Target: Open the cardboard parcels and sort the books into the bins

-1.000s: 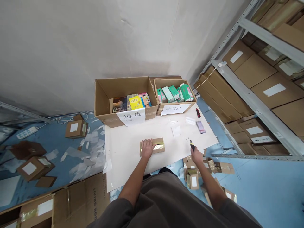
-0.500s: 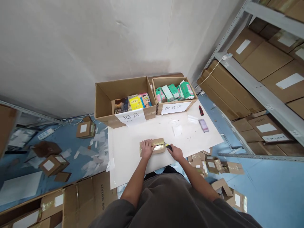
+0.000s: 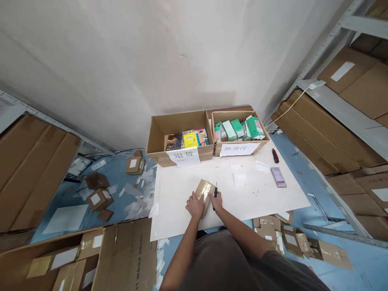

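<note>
A small cardboard box [image 3: 204,188] with shiny tape along its top lies turned at an angle near the front of the white table [image 3: 172,218]. My left hand [image 3: 195,205] grips its left side, fingers over the edge. On the box's right side is my right hand [image 3: 216,201], closed around a black utility knife [image 3: 215,191] whose tip points away from me. Whether the right fingers also press on the box I cannot tell.
Behind stand an open carton of books [image 3: 178,157] and a carton of green boxes [image 3: 216,149], both with paper signs. A red-black cutter [image 3: 275,155], a blurred purple item [image 3: 278,178] and paper scraps [image 3: 239,179] lie right. Shelving [image 3: 360,109] flanks the table; boxes and paper litter the floor.
The box has turned from lying crosswise to pointing away from me. The knife has swung from its taped end to upright beside it. My view has shifted left.
</note>
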{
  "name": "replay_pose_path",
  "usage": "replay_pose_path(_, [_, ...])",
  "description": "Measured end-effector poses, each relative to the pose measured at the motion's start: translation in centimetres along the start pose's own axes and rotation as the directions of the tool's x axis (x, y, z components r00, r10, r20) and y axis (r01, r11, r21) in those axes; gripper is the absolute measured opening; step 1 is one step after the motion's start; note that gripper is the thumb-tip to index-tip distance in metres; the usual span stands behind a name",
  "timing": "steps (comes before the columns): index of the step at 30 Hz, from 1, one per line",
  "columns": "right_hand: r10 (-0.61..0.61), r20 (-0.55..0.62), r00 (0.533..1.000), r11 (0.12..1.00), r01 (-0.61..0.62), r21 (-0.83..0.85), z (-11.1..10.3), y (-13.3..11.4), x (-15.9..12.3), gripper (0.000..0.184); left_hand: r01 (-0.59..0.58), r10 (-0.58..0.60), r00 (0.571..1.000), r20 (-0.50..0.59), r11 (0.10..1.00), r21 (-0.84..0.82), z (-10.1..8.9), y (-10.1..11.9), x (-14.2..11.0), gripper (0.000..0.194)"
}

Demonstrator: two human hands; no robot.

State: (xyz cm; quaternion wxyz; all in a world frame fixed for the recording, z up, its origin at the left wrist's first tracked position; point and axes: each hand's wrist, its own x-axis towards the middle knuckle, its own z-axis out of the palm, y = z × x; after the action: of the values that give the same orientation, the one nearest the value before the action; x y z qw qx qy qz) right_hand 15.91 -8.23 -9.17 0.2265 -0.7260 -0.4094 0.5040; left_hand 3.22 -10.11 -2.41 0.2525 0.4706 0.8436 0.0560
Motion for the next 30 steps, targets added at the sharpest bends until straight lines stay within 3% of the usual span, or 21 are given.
replay_pose_path(3, [0.017,-0.056,0.998,0.997,-0.021,-0.069,1.0,-2.8,1.7,0.050,-0.077,0.079,0.988,0.132,0.997,-0.019,-0.6,-2.1,-1.1,0.078])
replay_pose_path(6, [-0.098,0.014,0.995,0.961,0.098,-0.257,1.0,-5.5,3.6,0.057,-0.187,0.184,0.975,0.127,0.982,0.015,-1.1,-4.3,-1.2,0.077])
replay_pose_path(8, [-0.160,0.066,0.985,0.929,0.173,-0.328,0.8,-6.6,4.6,0.059,-0.355,0.341,0.932,0.125,0.928,0.114,-1.5,-5.4,-0.6,0.075])
replay_pose_path(9, [-0.167,0.071,0.983,0.929,0.181,-0.323,0.6,-6.7,4.9,0.058,-0.474,0.449,0.878,0.169,0.866,0.159,-1.7,-5.7,-0.1,0.076])
replay_pose_path(11, [-0.144,0.039,0.989,0.956,0.149,-0.252,-0.1,-6.0,5.0,0.058,-0.704,0.635,0.701,0.325,0.687,0.179,-2.1,-6.0,1.1,0.080])
replay_pose_path(13, [-0.102,-0.006,0.995,0.981,0.100,-0.166,-1.0,-4.0,4.3,0.059,-0.832,0.722,0.542,0.430,0.534,0.151,-2.5,-5.9,2.3,0.077])
replay_pose_path(14, [-0.085,-0.014,0.996,0.986,0.082,-0.144,-1.5,-2.6,3.6,0.061,-0.858,0.744,0.503,0.440,0.491,0.152,-2.6,-5.7,2.9,0.071])
replay_pose_path(17, [-0.039,-0.011,0.999,0.989,0.037,-0.141,-2.1,2.1,1.0,0.066,-0.886,0.793,0.464,0.395,0.425,0.188,-2.7,-5.0,4.1,0.047])
replay_pose_path(20, [0.015,-0.101,0.995,0.994,-0.026,-0.106,-1.0,5.1,-0.9,0.060,-0.896,0.815,0.443,0.374,0.393,0.205,-2.3,-4.7,4.3,0.035])
replay_pose_path(22, [0.019,-0.162,0.987,0.996,-0.033,-0.086,0.3,5.1,-1.2,0.056,-0.886,0.810,0.464,0.359,0.416,0.206,-2.0,-5.2,4.0,0.031])
replay_pose_path(27, [-0.048,-0.135,0.990,0.979,0.020,-0.204,3.2,-0.8,0.0,0.054,-0.786,0.743,0.618,0.259,0.593,0.176,-2.9,-7.7,3.6,0.032])
replay_pose_path(30, [-0.094,-0.069,0.993,0.964,0.073,-0.254,3.3,-4.3,0.5,0.046,-0.733,0.695,0.678,0.241,0.662,0.154,-3.8,-8.6,4.1,0.040])
